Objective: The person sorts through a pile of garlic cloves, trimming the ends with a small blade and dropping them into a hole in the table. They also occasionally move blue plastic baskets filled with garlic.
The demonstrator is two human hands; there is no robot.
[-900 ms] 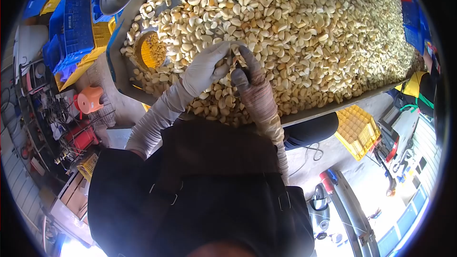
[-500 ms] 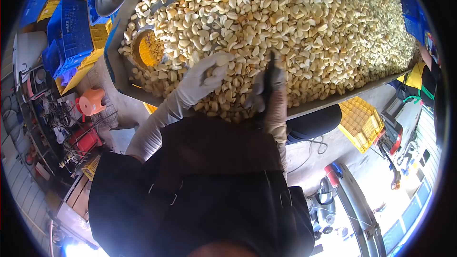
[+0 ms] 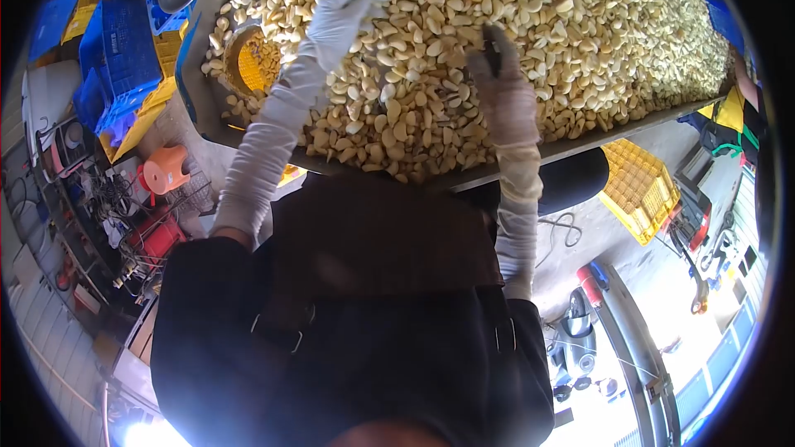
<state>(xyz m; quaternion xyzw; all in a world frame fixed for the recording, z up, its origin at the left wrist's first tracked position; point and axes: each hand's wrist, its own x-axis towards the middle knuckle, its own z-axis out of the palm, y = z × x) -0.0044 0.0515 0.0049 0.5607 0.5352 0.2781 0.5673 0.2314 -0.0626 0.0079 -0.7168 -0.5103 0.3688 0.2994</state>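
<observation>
Pale, flat, garlic-like pieces (image 3: 406,116) cover a large metal tray in a thick layer. My left hand (image 3: 338,25), in a white glove and long white sleeve, is over the pieces at the upper left, its fingers stretched to the right and apart from the thumb, with nothing seen in it. Lower and to the right, my right hand (image 3: 503,87), in a greyish, stained glove, points away from me just above the pieces. A dark object (image 3: 493,45), too blurred to name, shows between its fingers.
A round opening with a yellow lining (image 3: 255,64) is at the tray's left end. Its near rim (image 3: 571,147) runs before my body. Blue crates (image 3: 124,50) and an orange stool (image 3: 166,170) stand left, a yellow crate (image 3: 638,190) right. Part of another person's arm (image 3: 745,83) shows far right.
My left hand has moved up and slightly left, and its fingers have straightened. My right hand has moved up and right. The tray appears slightly higher in view.
</observation>
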